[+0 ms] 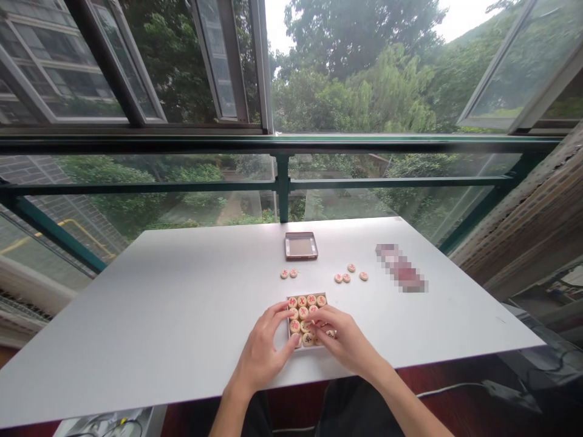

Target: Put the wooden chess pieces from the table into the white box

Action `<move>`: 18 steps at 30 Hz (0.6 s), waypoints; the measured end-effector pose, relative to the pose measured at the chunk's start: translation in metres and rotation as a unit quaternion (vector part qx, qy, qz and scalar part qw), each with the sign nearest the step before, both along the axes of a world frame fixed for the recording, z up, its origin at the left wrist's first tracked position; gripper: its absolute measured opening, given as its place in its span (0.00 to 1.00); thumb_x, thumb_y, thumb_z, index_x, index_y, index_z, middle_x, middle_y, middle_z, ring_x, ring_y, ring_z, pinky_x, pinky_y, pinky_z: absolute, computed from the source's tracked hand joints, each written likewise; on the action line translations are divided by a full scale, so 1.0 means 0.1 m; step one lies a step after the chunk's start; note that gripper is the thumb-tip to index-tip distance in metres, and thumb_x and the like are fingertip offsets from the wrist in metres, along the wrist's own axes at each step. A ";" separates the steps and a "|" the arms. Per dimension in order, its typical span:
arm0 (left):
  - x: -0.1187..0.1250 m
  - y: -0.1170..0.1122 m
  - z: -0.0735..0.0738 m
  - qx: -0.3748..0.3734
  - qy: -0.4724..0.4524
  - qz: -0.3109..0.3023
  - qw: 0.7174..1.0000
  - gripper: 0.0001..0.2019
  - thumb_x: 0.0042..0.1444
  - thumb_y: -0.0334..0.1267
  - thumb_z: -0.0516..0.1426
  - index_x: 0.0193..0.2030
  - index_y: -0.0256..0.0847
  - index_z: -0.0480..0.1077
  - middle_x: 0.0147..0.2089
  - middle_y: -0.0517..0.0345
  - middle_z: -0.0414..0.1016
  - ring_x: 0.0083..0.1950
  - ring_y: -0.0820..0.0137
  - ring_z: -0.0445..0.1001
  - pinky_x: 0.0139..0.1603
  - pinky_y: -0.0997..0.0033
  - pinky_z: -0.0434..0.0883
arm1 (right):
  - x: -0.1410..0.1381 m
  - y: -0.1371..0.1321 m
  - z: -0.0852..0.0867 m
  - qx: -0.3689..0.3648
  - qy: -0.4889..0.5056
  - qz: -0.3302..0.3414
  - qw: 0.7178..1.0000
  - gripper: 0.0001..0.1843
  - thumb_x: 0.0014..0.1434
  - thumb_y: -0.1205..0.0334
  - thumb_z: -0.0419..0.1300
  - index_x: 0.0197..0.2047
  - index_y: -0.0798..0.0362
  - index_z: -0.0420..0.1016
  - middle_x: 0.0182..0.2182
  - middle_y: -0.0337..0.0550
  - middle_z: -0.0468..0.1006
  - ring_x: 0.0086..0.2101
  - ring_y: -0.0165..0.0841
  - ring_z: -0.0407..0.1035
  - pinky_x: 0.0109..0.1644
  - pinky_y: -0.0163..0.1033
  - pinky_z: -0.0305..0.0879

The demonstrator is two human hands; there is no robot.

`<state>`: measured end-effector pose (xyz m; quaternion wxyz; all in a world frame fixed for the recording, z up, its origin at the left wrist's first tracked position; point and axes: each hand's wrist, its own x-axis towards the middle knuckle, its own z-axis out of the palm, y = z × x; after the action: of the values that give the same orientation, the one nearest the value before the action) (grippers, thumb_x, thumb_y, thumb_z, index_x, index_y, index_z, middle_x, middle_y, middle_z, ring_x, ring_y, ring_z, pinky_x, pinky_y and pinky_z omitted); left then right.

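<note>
A small open box (pixel 312 349) on the white table holds several round Chinese chess pieces (pixel 311 300), pale wood with red or black characters, set in rows. My left hand (pixel 262 343) lies along the box's left side, fingers apart, with fingertips and thumb touching the edge and the pieces there. Over the right half of the box is my right hand (pixel 344 340). Its thumb and fingers close together on a chess piece among the lower rows, mostly hidden by the fingers. The hand also covers several pieces beneath it.
Behind the box lies a shallow brown-rimmed lid (pixel 301 246). Two loose pieces (pixel 288 274) rest before it, and several more (pixel 350 274) lie to the right. A blurred item (pixel 401 267) lies farther right. The table (pixel 182 291) meets a green railing (pixel 283 182) below open windows.
</note>
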<state>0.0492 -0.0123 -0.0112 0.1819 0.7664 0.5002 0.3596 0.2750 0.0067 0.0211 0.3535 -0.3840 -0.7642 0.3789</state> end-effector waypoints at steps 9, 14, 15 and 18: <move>0.02 -0.01 0.02 -0.004 -0.001 -0.003 1.000 0.08 0.62 0.40 0.58 0.48 0.51 0.74 0.63 0.55 0.66 0.62 0.61 0.69 0.63 0.55 0.70 | -0.12 0.00 -0.10 0.016 -0.053 -0.036 0.998 0.07 0.64 0.69 0.57 0.40 0.50 0.75 0.32 0.37 0.72 0.28 0.27 0.66 0.33 0.32 0.63; 0.02 -0.02 0.04 -0.003 -0.005 -0.002 1.000 0.08 0.62 0.39 0.58 0.47 0.50 0.75 0.62 0.54 0.67 0.61 0.60 0.69 0.62 0.53 0.71 | -0.18 0.00 -0.20 0.061 -0.090 -0.095 0.990 0.05 0.63 0.69 0.58 0.38 0.51 0.74 0.32 0.38 0.71 0.27 0.28 0.66 0.32 0.33 0.62; 0.02 -0.02 0.05 -0.003 -0.005 -0.001 1.000 0.08 0.62 0.39 0.58 0.47 0.50 0.75 0.62 0.54 0.67 0.61 0.59 0.70 0.62 0.53 0.71 | -0.19 -0.01 -0.21 0.071 -0.095 -0.104 0.987 0.04 0.63 0.69 0.58 0.37 0.51 0.73 0.32 0.38 0.71 0.27 0.28 0.66 0.32 0.33 0.62; 0.03 -0.03 0.06 -0.004 -0.006 0.002 1.000 0.08 0.62 0.40 0.58 0.46 0.50 0.75 0.62 0.53 0.68 0.61 0.59 0.70 0.62 0.52 0.71 | -0.19 -0.06 -0.17 0.093 -0.106 -0.108 0.984 0.05 0.65 0.68 0.57 0.39 0.50 0.73 0.33 0.40 0.71 0.28 0.30 0.67 0.33 0.35 0.64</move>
<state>0.0518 -0.0152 -0.0055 0.1874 0.7626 0.5016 0.3629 0.2563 0.0008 0.0039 0.3439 -0.4678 -0.7830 0.2230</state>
